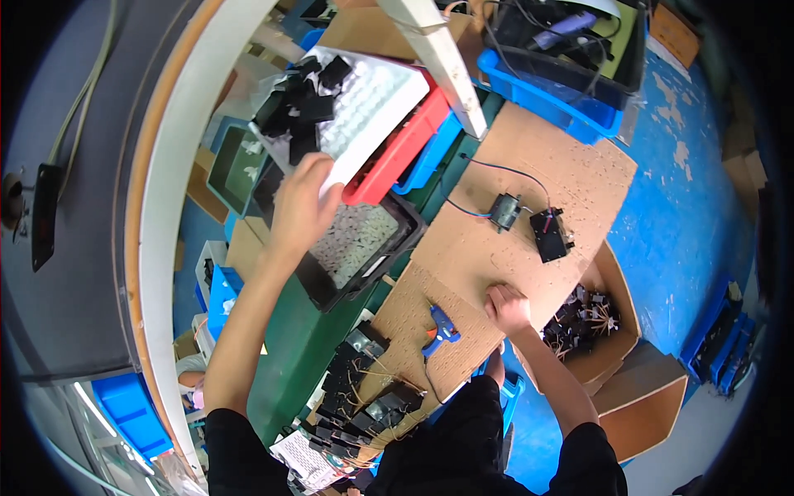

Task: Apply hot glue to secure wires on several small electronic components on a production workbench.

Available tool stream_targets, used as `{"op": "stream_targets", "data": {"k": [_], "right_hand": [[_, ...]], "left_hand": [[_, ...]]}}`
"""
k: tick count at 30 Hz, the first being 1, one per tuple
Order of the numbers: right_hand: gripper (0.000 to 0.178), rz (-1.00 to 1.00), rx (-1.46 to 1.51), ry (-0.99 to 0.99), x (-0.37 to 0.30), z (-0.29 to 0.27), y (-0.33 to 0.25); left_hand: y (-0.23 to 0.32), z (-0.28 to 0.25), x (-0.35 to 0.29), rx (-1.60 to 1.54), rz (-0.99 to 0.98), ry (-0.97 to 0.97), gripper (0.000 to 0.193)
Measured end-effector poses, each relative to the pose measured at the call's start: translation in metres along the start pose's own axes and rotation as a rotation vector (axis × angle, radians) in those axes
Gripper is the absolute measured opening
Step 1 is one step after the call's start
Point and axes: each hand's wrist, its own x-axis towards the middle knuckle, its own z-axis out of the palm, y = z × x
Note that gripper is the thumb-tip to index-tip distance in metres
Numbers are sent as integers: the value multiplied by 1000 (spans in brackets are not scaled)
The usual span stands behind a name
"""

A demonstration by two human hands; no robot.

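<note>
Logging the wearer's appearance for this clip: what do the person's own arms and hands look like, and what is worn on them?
Both hands, the left hand and the right hand, are bare: no gloves, and no rings, watch or wristband that I can make out. Both forearms are uncovered along their whole length. Short black sleeves end at the upper arms, part of a black top. No cables or markings show on either arm.

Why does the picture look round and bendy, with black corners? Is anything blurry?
In the head view, a fisheye lens bends straight edges near the rim, such as the white curved table edge, and leaves black corners. The middle is fairly sharp: the left hand on the white tray and the right hand on the cardboard sheet. Lighting is bright and even, with faint shadows.
</note>
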Motion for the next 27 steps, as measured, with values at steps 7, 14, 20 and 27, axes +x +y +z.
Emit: {"op": "stream_targets", "data": {"k": [7, 14, 20, 27], "right_hand": [[12, -16, -4, 17, -12, 18, 10], [11, -9, -6, 20, -13, 13, 17], [11, -48, 45, 62, -3, 13, 7], [11, -5, 64, 21, 4, -3, -12]], "left_hand": [[5, 38, -2, 109, 50, 39, 37], [43, 48, -38, -147, -160, 405, 41], [21, 67, -55, -1114, -789, 493, 51], [30, 100, -24, -1093, -779, 585, 70]]}}
